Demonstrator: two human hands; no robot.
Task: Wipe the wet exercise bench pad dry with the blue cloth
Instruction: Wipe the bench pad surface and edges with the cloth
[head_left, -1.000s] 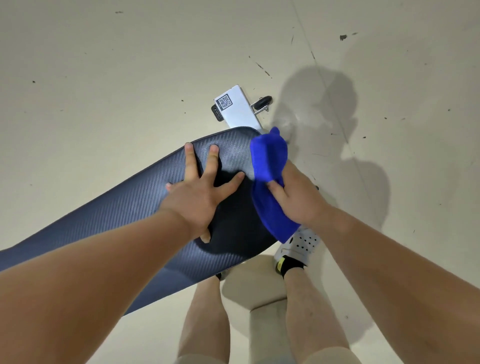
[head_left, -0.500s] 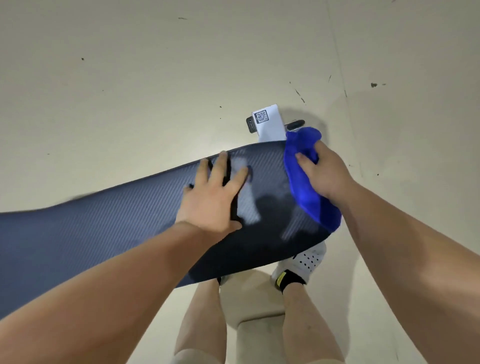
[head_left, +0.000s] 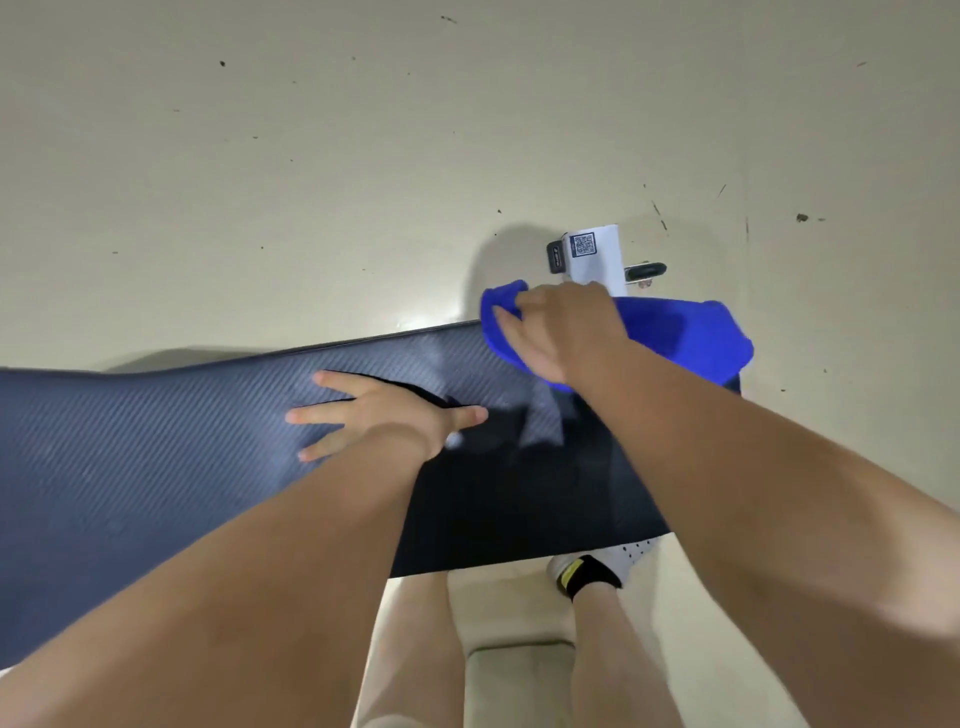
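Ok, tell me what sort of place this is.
Probably a gym or workout room. A long padded bench pad with textured dark upholstery sits on a white metal frame bearing a QR sticker, over a bare, scuffed hard floor.

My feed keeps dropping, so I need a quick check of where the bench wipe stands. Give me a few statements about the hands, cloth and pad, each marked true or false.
1. The right hand presses the blue cloth at the far right end of the bench pad. True.
2. The left hand holds a second cloth. False: it lies flat and bare on the pad, fingers spread.
3. The cloth covers the pad's whole length. False: it sits only at the right end; the rest is uncovered.
4. A white frame piece with a QR label shows on the floor side beyond the cloth. True.
5. The two hands overlap on the cloth. False: they are apart, the left on bare pad.
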